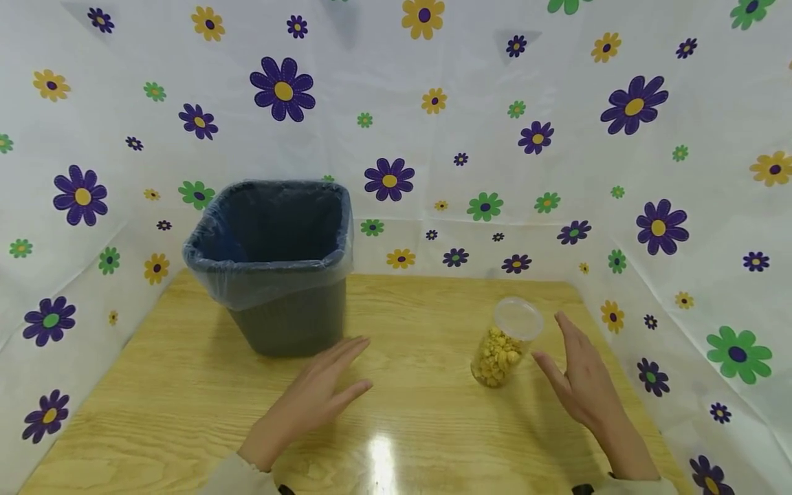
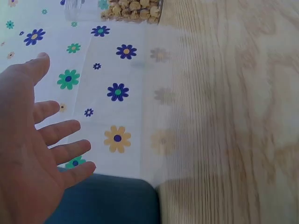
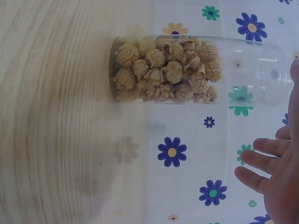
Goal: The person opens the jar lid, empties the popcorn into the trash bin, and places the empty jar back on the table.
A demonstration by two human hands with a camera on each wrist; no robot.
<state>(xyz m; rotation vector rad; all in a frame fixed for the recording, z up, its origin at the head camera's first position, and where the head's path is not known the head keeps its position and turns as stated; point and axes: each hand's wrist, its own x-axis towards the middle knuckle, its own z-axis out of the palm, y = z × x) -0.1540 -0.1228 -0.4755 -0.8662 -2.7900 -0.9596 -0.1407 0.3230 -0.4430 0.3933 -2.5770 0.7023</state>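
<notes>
A clear jar with a pale lid stands upright on the right half of the table. Popcorn fills roughly its lower part, as the right wrist view shows. Just right of the jar is my right hand, fingers extended and thumb apart, holding nothing. My left hand is over the table in front of the bin, its fingers straight and its palm bare in the left wrist view. A dark bin lined with a translucent bag stands beyond the left hand.
The wooden table is bordered at the back and both sides by a white sheet printed with purple, yellow and green flowers. The bin takes up the back left, and its mouth faces up.
</notes>
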